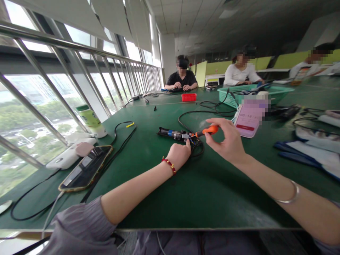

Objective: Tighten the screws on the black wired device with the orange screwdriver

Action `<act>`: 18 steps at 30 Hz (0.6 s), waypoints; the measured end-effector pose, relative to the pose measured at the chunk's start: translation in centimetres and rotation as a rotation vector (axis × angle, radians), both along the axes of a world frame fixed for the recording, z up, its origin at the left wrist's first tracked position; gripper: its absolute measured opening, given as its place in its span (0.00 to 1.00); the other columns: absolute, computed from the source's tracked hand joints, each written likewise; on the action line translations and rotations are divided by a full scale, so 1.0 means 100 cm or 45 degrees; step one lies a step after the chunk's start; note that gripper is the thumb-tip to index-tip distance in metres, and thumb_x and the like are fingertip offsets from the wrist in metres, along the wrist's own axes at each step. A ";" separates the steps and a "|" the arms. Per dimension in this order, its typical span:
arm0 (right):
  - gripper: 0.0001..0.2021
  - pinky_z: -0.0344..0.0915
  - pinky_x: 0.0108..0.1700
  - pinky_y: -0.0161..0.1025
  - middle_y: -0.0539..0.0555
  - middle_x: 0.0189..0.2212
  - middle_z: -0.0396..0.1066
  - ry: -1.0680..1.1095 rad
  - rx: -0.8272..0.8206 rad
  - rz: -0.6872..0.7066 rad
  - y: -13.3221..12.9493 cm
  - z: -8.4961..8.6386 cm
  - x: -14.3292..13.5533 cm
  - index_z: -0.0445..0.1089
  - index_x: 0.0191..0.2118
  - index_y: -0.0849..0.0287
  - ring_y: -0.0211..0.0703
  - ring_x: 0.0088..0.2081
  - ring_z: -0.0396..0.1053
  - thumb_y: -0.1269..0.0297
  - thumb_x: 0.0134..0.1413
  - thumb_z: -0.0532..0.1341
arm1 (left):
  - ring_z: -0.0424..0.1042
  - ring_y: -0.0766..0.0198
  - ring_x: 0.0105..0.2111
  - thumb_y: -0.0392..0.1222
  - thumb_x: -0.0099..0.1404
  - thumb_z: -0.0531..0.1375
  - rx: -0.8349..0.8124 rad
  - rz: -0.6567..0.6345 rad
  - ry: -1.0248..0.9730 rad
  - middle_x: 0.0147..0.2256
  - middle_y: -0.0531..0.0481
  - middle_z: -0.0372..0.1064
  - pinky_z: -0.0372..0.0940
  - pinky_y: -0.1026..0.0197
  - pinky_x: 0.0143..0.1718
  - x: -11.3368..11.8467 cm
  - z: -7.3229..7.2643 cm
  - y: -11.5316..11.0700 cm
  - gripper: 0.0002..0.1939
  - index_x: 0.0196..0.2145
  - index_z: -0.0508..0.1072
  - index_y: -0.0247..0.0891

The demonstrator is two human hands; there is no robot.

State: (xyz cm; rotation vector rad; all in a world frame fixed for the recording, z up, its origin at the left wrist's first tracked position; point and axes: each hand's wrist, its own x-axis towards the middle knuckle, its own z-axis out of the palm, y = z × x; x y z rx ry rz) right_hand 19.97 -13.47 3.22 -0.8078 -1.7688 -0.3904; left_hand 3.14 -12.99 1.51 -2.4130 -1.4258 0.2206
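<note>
An opened black device with a blue band and wires at its right end lies on the green table. My left hand is closed at the device's right end, its index fingertip pressing among the wires. My right hand pinches the orange handle of a screwdriver between thumb and fingers. The screwdriver's shaft points left, with its tip at the device's wired end. A black cable runs from beside the device toward the back.
On the left lie a phone, a power bank and a green cup. Behind stand a red tray, a green basket and an upright pink phone. Gloves lie right. Several people sit beyond.
</note>
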 end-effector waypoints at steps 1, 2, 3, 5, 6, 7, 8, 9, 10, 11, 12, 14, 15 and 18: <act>0.14 0.66 0.43 0.45 0.53 0.36 0.74 0.003 0.002 0.012 0.000 0.000 0.000 0.66 0.45 0.54 0.46 0.36 0.70 0.67 0.50 0.59 | 0.77 0.56 0.31 0.24 0.67 0.48 -0.008 0.001 0.003 0.26 0.37 0.74 0.62 0.64 0.27 0.000 0.000 0.000 0.25 0.61 0.56 0.21; 0.15 0.66 0.43 0.45 0.53 0.36 0.74 0.002 0.003 0.018 0.000 0.000 0.000 0.66 0.46 0.54 0.46 0.37 0.70 0.67 0.50 0.59 | 0.77 0.56 0.30 0.24 0.67 0.48 -0.011 0.000 0.000 0.26 0.37 0.74 0.62 0.64 0.27 0.000 0.000 0.000 0.25 0.62 0.56 0.21; 0.14 0.66 0.43 0.45 0.52 0.34 0.74 -0.005 0.005 0.019 0.000 0.000 0.000 0.66 0.45 0.54 0.46 0.36 0.70 0.67 0.50 0.59 | 0.77 0.57 0.30 0.25 0.67 0.48 -0.007 -0.001 -0.007 0.26 0.37 0.74 0.62 0.64 0.27 0.000 -0.001 0.001 0.25 0.62 0.56 0.21; 0.08 0.66 0.41 0.44 0.50 0.27 0.73 -0.026 0.003 0.010 0.000 0.000 -0.001 0.68 0.39 0.54 0.45 0.32 0.69 0.65 0.51 0.60 | 0.77 0.57 0.30 0.25 0.67 0.48 0.016 -0.007 -0.029 0.26 0.37 0.74 0.63 0.64 0.28 0.000 -0.002 0.001 0.25 0.61 0.57 0.22; 0.04 0.65 0.40 0.44 0.49 0.24 0.72 -0.034 0.005 0.008 0.000 0.000 -0.001 0.68 0.35 0.53 0.44 0.30 0.68 0.64 0.51 0.60 | 0.77 0.57 0.30 0.26 0.67 0.48 0.029 -0.011 -0.038 0.26 0.37 0.74 0.63 0.64 0.28 -0.001 -0.003 0.001 0.24 0.61 0.58 0.22; 0.02 0.65 0.40 0.43 0.48 0.22 0.71 -0.036 0.010 0.008 0.000 0.000 -0.001 0.68 0.32 0.53 0.43 0.29 0.68 0.63 0.52 0.60 | 0.77 0.57 0.30 0.26 0.67 0.49 0.035 -0.012 -0.040 0.26 0.37 0.74 0.63 0.64 0.28 -0.001 -0.003 0.002 0.24 0.61 0.58 0.22; 0.02 0.65 0.40 0.43 0.48 0.22 0.71 -0.032 0.013 0.007 0.001 0.000 -0.001 0.68 0.31 0.53 0.43 0.28 0.68 0.63 0.52 0.60 | 0.77 0.57 0.30 0.26 0.67 0.49 0.036 -0.012 -0.036 0.26 0.37 0.74 0.63 0.64 0.28 -0.001 -0.003 0.002 0.24 0.61 0.58 0.22; 0.02 0.65 0.40 0.43 0.48 0.23 0.72 -0.027 0.018 0.007 0.001 0.000 -0.001 0.68 0.33 0.53 0.43 0.28 0.68 0.63 0.52 0.60 | 0.77 0.57 0.30 0.25 0.67 0.48 0.033 -0.013 -0.029 0.26 0.37 0.74 0.63 0.64 0.28 -0.001 -0.003 0.002 0.24 0.61 0.58 0.22; 0.04 0.65 0.41 0.44 0.49 0.26 0.73 -0.021 0.023 0.009 0.001 0.000 -0.001 0.68 0.35 0.53 0.43 0.30 0.69 0.64 0.52 0.59 | 0.77 0.57 0.30 0.25 0.67 0.48 0.029 -0.014 -0.021 0.26 0.37 0.74 0.63 0.64 0.28 -0.001 -0.003 0.002 0.24 0.61 0.58 0.22; 0.07 0.65 0.41 0.44 0.50 0.30 0.74 -0.021 0.028 0.015 0.001 0.000 -0.001 0.68 0.39 0.53 0.43 0.31 0.69 0.65 0.51 0.59 | 0.77 0.57 0.30 0.25 0.67 0.48 0.025 -0.015 -0.015 0.26 0.37 0.74 0.64 0.64 0.28 -0.001 -0.003 0.002 0.25 0.61 0.57 0.22; 0.11 0.65 0.42 0.44 0.51 0.33 0.74 -0.025 0.034 0.026 0.001 0.000 -0.001 0.67 0.42 0.54 0.44 0.34 0.70 0.66 0.51 0.59 | 0.77 0.57 0.30 0.25 0.67 0.48 0.024 -0.016 -0.011 0.26 0.37 0.74 0.64 0.64 0.28 -0.001 -0.002 0.001 0.25 0.61 0.57 0.22; 0.14 0.65 0.43 0.45 0.53 0.36 0.74 -0.037 0.047 0.048 0.000 0.001 -0.001 0.65 0.45 0.54 0.46 0.37 0.71 0.67 0.50 0.58 | 0.77 0.57 0.30 0.25 0.67 0.48 0.024 -0.021 -0.009 0.25 0.38 0.74 0.64 0.64 0.28 -0.001 -0.001 0.001 0.25 0.61 0.57 0.22; 0.14 0.65 0.43 0.45 0.53 0.35 0.74 -0.038 0.050 0.052 0.000 0.001 -0.001 0.66 0.44 0.55 0.46 0.36 0.71 0.67 0.50 0.58 | 0.77 0.57 0.30 0.25 0.67 0.48 0.023 -0.023 -0.011 0.25 0.38 0.74 0.64 0.64 0.28 -0.001 -0.001 0.001 0.25 0.61 0.57 0.22; 0.06 0.65 0.41 0.45 0.49 0.25 0.71 -0.051 0.015 0.037 -0.001 0.001 -0.001 0.68 0.37 0.53 0.44 0.30 0.69 0.65 0.51 0.59 | 0.77 0.57 0.29 0.25 0.67 0.48 0.026 -0.027 -0.032 0.26 0.37 0.74 0.64 0.64 0.28 -0.001 -0.002 0.001 0.25 0.61 0.58 0.22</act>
